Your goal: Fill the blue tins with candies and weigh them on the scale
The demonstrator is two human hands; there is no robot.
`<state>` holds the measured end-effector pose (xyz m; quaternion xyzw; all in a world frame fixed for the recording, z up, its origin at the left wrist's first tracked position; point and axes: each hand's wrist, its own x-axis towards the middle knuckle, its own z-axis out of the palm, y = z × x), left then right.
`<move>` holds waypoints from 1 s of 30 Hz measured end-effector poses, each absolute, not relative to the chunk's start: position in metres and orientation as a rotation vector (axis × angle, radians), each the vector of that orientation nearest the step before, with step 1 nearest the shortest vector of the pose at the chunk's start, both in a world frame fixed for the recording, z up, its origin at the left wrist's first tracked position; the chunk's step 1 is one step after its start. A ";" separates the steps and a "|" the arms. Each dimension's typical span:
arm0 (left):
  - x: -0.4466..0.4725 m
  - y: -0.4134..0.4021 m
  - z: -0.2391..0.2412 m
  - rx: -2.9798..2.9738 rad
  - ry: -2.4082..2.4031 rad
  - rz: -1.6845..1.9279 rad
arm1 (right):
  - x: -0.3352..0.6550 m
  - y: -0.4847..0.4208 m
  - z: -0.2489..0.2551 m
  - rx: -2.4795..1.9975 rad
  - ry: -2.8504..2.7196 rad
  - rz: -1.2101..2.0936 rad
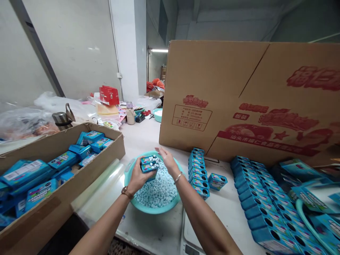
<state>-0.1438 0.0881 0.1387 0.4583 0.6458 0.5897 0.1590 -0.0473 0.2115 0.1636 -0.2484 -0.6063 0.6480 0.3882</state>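
The left hand (138,178) curls in a grip, the right hand (168,161) flattened beside it.

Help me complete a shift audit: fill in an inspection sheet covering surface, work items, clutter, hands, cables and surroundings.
Surface: pale table, bearing goods and a scale.
Work items: two blue boxes topped with pale pieces; more pieces fill the turquoise basin; rows of boxes at right.
Clutter: plastic bags and red packaging behind.
Hands: left hand grips the two blue boxes; right hand is open beside them; contact unclear.
Cables: thin wall line, cable or pipe unclear.
Surroundings: large carton, box-filled cardboard tray, lit lamp.
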 end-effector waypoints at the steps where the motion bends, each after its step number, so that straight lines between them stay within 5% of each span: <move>1: -0.142 0.088 0.139 1.267 1.802 1.705 | -0.047 0.211 0.161 -0.642 -1.560 1.592; 20: -0.136 0.093 0.128 1.290 1.658 1.644 | -0.056 0.192 0.141 -0.628 -2.107 1.088; 30: -0.148 0.030 0.165 1.106 1.504 1.595 | 0.026 0.218 0.152 -0.841 -1.625 1.734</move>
